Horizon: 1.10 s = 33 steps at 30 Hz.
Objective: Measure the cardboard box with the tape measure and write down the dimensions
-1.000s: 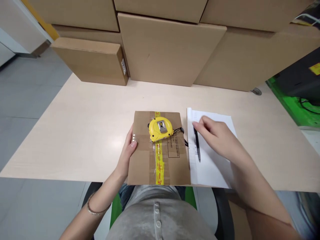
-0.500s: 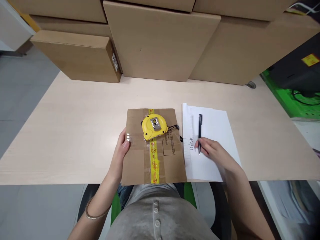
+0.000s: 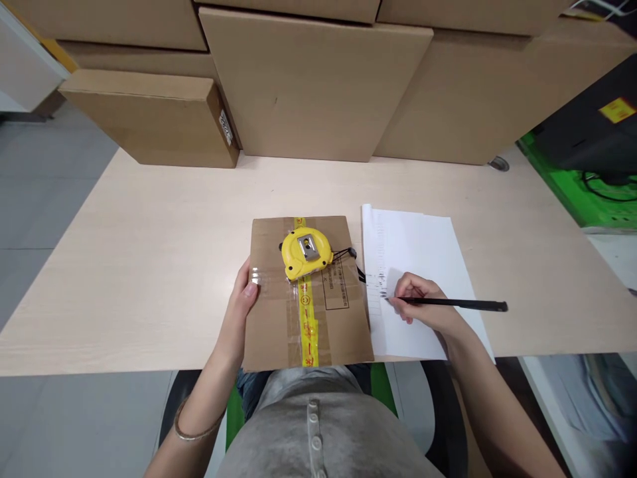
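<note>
The right hand's (image 3: 421,299) grip holds a black pen (image 3: 468,304) at tiny marks (image 3: 382,285) on white paper (image 3: 423,242). The left hand (image 3: 242,292) holds a cardboard box (image 3: 269,318) on the table (image 3: 149,265), a yellow tape measure (image 3: 306,252) on top. The box's sticky tape (image 3: 309,332) has red writing; its black print (image 3: 336,285) is too small to read.

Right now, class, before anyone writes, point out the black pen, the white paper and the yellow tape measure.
Black pen (image 3: 455,303): head view, on its barrel.
White paper (image 3: 421,247): head view, on its bare upper part.
Yellow tape measure (image 3: 309,254): head view, on its metal clip.
</note>
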Available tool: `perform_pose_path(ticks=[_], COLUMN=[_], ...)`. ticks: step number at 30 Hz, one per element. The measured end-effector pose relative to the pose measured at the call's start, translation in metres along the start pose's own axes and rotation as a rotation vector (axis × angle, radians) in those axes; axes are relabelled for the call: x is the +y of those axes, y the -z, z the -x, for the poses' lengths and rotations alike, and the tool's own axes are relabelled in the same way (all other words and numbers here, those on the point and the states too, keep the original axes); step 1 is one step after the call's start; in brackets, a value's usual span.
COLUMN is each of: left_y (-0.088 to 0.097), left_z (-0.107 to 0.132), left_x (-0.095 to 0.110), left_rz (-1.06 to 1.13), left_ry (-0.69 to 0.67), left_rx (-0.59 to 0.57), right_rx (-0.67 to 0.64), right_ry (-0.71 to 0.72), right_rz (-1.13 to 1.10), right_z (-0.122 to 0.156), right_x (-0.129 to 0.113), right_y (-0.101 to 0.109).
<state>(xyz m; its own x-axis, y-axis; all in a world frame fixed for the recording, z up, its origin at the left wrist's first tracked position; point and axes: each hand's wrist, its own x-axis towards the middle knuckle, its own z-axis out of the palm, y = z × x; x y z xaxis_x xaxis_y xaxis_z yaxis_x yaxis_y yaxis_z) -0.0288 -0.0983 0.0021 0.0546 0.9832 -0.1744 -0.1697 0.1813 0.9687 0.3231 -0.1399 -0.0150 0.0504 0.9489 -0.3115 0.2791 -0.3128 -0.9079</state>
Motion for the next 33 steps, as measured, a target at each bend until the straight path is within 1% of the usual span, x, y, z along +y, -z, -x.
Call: perform_pose_path(ticks=[5,10,16,21,28,33], left_y=[-0.0001,-0.0021,-0.0028,-0.0037,-0.0024,-0.0021], left_z=[0.0004,-0.0009,0.0020,0.0036,0.0013,0.0012], left_x=[-0.0019,-0.0057,-0.0024,-0.0008,-0.0029,-0.0041], left_rz=[0.005,-0.010,0.018,0.025,-0.024,0.024], left_ry=[0.017,0.017,0.070,0.079,0.022,0.038], left_rx=[0.007,0.074,0.054,0.065,0.070,0.063], right_rx=[0.033,0.005,0.000,-0.014,-0.016,-0.023], right_ry=[0.007,-0.014,-0.043,-0.038,-0.011,-0.001], right_rz=[0.011,0.023,0.047,0.057,0.056,0.058], right_z=[-0.0018,-0.0018,-0.0006,-0.0001,0.0016,0.0022], right_x=[0.0057,0.0059,0.0039,0.0052,0.0058,0.0075], right_y=[-0.0007,-0.0017,-0.0049,-0.0040,-0.0046,-0.0039])
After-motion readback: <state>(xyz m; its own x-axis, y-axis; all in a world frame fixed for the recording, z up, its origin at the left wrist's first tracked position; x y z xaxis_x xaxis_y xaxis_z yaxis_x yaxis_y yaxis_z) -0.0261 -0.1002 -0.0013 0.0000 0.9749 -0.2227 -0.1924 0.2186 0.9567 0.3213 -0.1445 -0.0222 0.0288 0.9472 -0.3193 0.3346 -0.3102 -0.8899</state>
